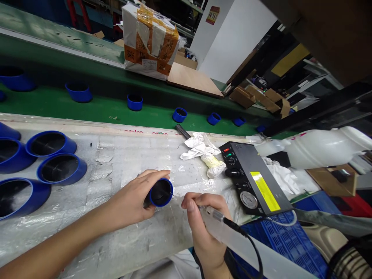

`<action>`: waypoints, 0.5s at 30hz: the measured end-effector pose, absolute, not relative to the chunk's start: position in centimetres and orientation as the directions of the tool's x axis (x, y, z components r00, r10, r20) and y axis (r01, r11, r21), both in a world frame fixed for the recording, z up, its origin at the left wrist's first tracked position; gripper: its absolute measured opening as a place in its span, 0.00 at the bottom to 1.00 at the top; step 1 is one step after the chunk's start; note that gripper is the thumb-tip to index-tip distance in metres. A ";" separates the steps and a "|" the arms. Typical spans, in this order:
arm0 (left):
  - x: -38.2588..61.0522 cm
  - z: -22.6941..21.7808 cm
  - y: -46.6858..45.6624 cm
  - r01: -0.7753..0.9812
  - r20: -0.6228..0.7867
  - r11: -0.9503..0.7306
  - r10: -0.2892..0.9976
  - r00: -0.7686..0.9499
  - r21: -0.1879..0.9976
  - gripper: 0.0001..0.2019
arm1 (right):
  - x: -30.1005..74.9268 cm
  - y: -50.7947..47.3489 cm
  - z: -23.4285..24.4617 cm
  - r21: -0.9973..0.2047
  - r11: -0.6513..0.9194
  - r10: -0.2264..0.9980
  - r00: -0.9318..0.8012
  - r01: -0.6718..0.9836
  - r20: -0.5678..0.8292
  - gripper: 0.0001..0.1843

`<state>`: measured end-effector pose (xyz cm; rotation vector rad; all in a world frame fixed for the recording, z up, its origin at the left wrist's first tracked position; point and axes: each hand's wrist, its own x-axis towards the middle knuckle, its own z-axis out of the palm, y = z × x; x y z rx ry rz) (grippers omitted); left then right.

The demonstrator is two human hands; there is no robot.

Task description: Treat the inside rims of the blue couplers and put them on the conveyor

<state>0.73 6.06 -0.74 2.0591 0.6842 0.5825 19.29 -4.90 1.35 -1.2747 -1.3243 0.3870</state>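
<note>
My left hand (pixel 130 199) grips a short blue cylinder (pixel 161 193) with a dark inside, its round opening tilted toward me. Close to the cylinder's right side, my right hand (pixel 207 228) is closed around a dispensing syringe (pixel 215 214). A black hose runs from the syringe's back end, and its tip is too fine to make out against the plastic sheet. More blue cylinders (pixel 59 168) of the same kind stand grouped on the left of the plastic-covered table (pixel 133 155). To the right lies a black dispenser box (pixel 250 178) with a pressure gauge and a yellow label.
Several blue cylinders (pixel 135 102) stand in a row on the green conveyor belt (pixel 104 110) behind the table. Crumpled white cloths (pixel 200 146) lie beside the dispenser. A white plastic bottle (pixel 322 147), a blue crate (pixel 290 240) and a taped box (pixel 149 42) are also around.
</note>
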 end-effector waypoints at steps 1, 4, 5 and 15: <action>0.7 -0.8 6.1 0.249 0.152 -0.478 0.654 0.741 0.842 0.41 | 19.2 -5.0 1.4 -0.835 0.343 0.819 0.298 0.430 0.490 0.08; 0.7 -1.0 6.1 0.235 0.176 -0.496 0.647 0.742 0.836 0.41 | 19.2 -5.4 1.4 -0.837 0.350 0.823 0.288 0.421 0.489 0.09; 0.7 -1.2 6.0 0.227 0.189 -0.502 0.648 0.738 0.835 0.41 | 19.2 -5.5 1.4 -0.838 0.353 0.826 0.283 0.416 0.488 0.09; 0.6 -1.3 6.1 0.220 0.183 -0.497 0.640 0.746 0.839 0.44 | 17.9 -5.8 2.1 -0.833 0.361 0.826 0.270 0.420 0.494 0.10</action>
